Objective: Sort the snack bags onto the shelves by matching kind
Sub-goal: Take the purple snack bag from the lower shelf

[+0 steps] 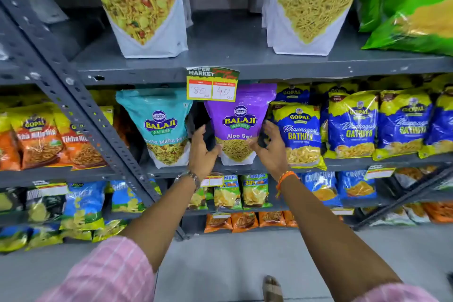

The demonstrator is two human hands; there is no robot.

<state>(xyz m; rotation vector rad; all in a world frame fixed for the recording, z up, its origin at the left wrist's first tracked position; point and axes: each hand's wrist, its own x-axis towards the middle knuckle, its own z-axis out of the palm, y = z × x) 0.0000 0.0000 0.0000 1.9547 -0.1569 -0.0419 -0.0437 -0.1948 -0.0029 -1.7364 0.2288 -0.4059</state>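
Standing at the front edge of the middle shelf (171,171), the purple Aloo Sev bag (239,125) is waiting between the teal bag (159,127) and the blue Gathiya bag (297,135). I am bracketing it with my left hand (203,149) and right hand (270,147), fingers spread, apparently barely touching. It looks light, soft and slippery, so I am judging its lower sides the best hold.

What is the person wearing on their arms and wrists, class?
Both arms wear pink sleeves with thin pale checks, pushed up above the elbows. The left wrist carries a silver metal bracelet. The right wrist carries an orange thread band with loose ends hanging. Both hands are bare, without gloves.
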